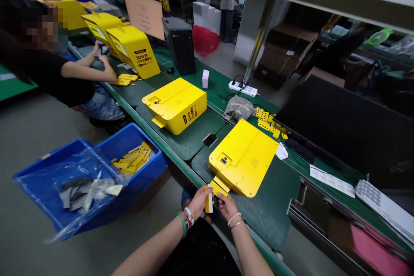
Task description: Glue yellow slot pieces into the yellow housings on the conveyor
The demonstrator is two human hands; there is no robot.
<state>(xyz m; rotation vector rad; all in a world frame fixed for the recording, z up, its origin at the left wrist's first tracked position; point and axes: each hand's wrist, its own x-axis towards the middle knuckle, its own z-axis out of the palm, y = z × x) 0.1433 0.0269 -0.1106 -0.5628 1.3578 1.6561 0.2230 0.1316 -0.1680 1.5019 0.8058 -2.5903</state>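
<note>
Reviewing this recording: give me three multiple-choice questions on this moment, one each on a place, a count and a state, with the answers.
1. Where is the blue plastic crate?
A. On the floor beside the green bench
B. On the overhead shelf
C. On top of the bench

2. How many large yellow boxes lie flat on the bench in front of the person?
A. One
B. Two
C. Four

3. What is the person's left hand doing?
A. Resting on the crate
B. Hanging empty
C. Gripping a small yellow strip

Answers:
1. A: the crate sits low on the floor, off the bench.
2. B: one box lies farther along and another lies nearer the hands.
3. C: the fingers wrap the upright strip.
</note>
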